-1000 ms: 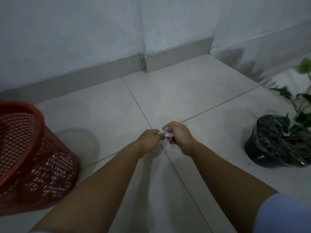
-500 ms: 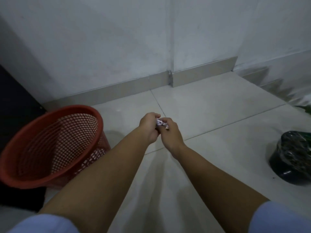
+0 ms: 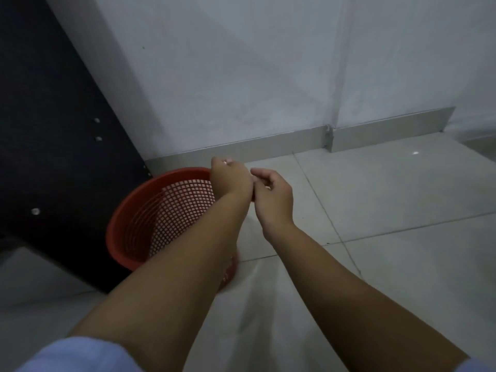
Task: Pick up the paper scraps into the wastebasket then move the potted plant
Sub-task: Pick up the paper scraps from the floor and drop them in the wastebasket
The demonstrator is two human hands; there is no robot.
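Note:
A red mesh wastebasket point(image 3: 117, 232) stands on the tiled floor at the left, beside a dark panel. My left hand point(image 3: 231, 179) hovers over the basket's far right rim, its fingers pinched on a small white paper scrap point(image 3: 226, 162) that barely shows. Just to its right, outside the rim, my right hand point(image 3: 272, 200) touches the left wrist with loosely curled, parted fingers, and I see nothing clearly held in it. My left forearm hides the basket's near right side. The potted plant is out of view.
A black furniture panel point(image 3: 53, 157) with several screw heads fills the left side, right behind the basket. The white wall and its grey skirting point(image 3: 268, 147) run across the back. Pale floor tiles point(image 3: 389, 197) stretch to the right.
The view has swung left, so the plant left the frame and the basket came to the middle. Both hands travelled over to the basket and parted, with the scrap in the left.

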